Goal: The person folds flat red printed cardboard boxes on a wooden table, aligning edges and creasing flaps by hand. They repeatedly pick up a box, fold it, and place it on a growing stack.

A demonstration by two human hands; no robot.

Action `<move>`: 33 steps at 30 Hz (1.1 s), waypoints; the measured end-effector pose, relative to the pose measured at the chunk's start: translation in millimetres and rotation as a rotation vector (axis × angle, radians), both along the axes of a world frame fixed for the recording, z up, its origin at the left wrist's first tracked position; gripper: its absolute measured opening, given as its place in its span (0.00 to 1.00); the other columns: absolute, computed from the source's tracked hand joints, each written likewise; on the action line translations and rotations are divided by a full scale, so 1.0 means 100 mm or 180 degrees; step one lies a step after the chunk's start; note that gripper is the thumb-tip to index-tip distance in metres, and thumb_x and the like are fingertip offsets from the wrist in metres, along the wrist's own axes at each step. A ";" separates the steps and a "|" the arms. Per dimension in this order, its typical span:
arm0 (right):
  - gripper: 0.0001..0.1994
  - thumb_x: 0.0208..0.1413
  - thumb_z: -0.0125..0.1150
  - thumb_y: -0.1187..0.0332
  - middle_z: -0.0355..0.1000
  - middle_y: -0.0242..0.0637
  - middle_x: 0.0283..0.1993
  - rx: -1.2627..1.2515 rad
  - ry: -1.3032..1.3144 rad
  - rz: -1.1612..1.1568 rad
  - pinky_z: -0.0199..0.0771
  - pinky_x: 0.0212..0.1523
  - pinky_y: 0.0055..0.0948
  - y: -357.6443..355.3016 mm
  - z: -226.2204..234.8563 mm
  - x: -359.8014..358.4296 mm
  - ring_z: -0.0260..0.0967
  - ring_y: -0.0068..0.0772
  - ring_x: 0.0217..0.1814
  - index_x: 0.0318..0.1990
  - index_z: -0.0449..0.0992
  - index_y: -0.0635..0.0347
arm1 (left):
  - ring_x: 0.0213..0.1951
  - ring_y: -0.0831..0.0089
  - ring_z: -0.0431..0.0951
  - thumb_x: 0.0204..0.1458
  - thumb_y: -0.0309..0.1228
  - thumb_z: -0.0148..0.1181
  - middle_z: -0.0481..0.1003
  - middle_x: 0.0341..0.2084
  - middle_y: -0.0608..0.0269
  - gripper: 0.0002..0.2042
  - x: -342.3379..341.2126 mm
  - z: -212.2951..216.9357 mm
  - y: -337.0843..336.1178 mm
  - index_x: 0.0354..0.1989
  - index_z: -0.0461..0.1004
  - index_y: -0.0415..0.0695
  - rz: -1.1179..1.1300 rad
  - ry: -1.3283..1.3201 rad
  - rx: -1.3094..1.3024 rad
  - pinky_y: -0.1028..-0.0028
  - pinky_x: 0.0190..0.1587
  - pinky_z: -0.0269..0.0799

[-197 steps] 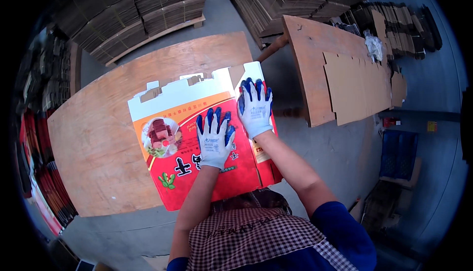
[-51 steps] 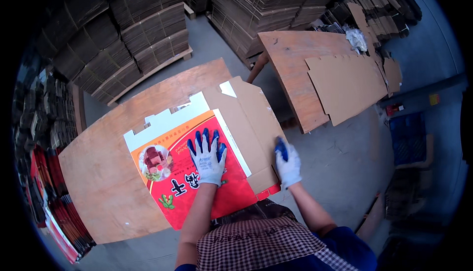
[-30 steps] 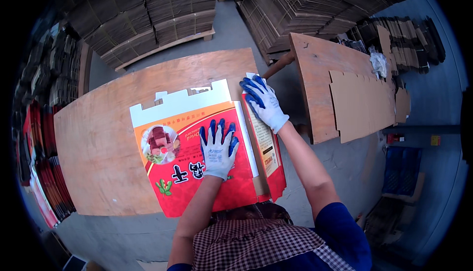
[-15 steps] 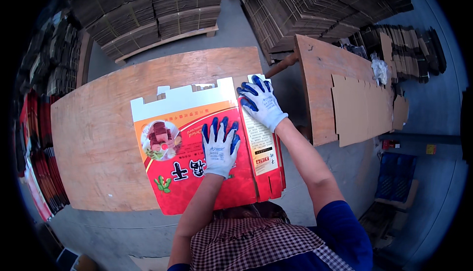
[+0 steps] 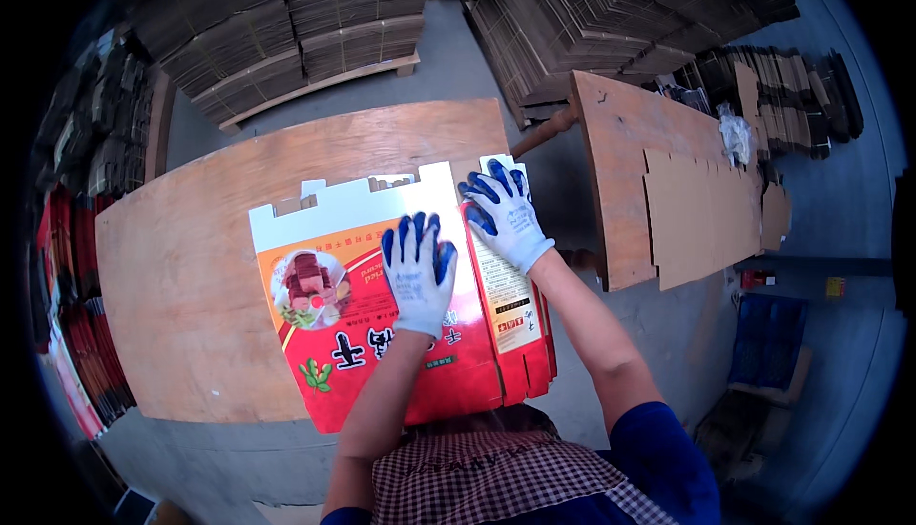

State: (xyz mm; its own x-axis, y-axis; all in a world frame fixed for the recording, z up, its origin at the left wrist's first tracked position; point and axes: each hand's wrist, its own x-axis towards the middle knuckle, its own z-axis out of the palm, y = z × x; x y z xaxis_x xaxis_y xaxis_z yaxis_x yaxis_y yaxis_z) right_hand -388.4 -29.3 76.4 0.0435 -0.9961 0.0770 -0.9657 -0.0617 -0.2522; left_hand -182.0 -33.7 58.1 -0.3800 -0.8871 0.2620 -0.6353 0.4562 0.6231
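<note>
A printed cardboard box blank (image 5: 382, 382), red and orange with a food picture and white flaps, lies on the wooden table (image 5: 181, 315). Its near end overhangs the table edge in front of my apron. My left hand (image 5: 417, 282), in a white glove with blue fingertips, rests flat on the middle of the red panel, fingers stretched. On the narrow right-hand panel with a white text block, my right hand (image 5: 508, 212) lies with gloved fingers spread near the far corner. Layered edges show under the blank's right side, partly hidden.
A second wooden table (image 5: 625, 163) at the right bears a plain brown cardboard sheet (image 5: 701, 220) and a crumpled clear plastic piece (image 5: 735, 136). Strapped cardboard stacks (image 5: 363, 10) stand on pallets beyond. Red printed blanks (image 5: 95, 334) are piled at the far left.
My left hand has slid slightly away from me along the red panel, uncovering more print near its wrist. My right hand stays at the far right corner. The view has shifted slightly.
</note>
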 end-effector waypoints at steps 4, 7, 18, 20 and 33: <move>0.21 0.61 0.58 0.56 0.64 0.40 0.68 0.0054 -0.0113 0.0010 0.40 0.76 0.57 -0.01 0.02 0.02 0.48 0.53 0.77 0.60 0.74 0.49 | 0.69 0.55 0.61 0.55 0.38 0.63 0.68 0.64 0.53 0.27 -0.30 -0.13 -0.60 0.64 0.68 0.47 0.0052 -0.0177 -0.0211 0.50 0.74 0.44; 0.21 0.61 0.57 0.57 0.64 0.40 0.67 -0.0042 -0.0177 -0.0007 0.41 0.76 0.57 0.00 0.02 0.02 0.48 0.53 0.77 0.60 0.75 0.50 | 0.66 0.61 0.65 0.54 0.40 0.65 0.72 0.58 0.60 0.26 -0.46 -0.13 -0.89 0.62 0.71 0.52 -0.0150 -0.0332 -0.0301 0.50 0.74 0.42; 0.19 0.61 0.56 0.58 0.67 0.41 0.65 -0.0184 -0.0106 0.0027 0.42 0.74 0.58 -0.01 -0.01 0.00 0.51 0.53 0.76 0.56 0.76 0.55 | 0.50 0.62 0.72 0.47 0.36 0.67 0.75 0.41 0.61 0.23 -0.58 -0.09 -1.12 0.54 0.77 0.55 -0.0357 -0.0248 -0.0238 0.52 0.69 0.51; 0.19 0.61 0.56 0.58 0.67 0.41 0.64 -0.0159 -0.0111 0.0030 0.43 0.74 0.57 -0.02 -0.01 -0.01 0.51 0.53 0.76 0.56 0.76 0.55 | 0.49 0.61 0.72 0.46 0.36 0.66 0.75 0.40 0.61 0.22 -0.60 -0.10 -1.15 0.53 0.77 0.54 -0.0380 -0.0236 -0.0212 0.53 0.69 0.51; 0.25 0.63 0.51 0.59 0.59 0.37 0.73 0.0214 0.0445 -0.0835 0.36 0.75 0.63 0.05 -0.10 0.38 0.46 0.56 0.78 0.68 0.67 0.46 | 0.56 0.57 0.70 0.50 0.34 0.65 0.74 0.50 0.56 0.26 -0.50 -0.04 -1.07 0.60 0.72 0.49 -0.0407 0.0247 -0.0192 0.53 0.70 0.51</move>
State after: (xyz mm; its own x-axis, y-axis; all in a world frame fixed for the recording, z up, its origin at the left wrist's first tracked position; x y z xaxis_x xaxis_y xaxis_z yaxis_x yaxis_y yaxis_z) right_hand -350.3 -23.8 66.7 -0.2104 -0.9774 0.0217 -0.9721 0.2068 -0.1106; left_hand -231.9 -140.5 54.4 -0.4655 -0.8145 0.3463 -0.5207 0.5684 0.6371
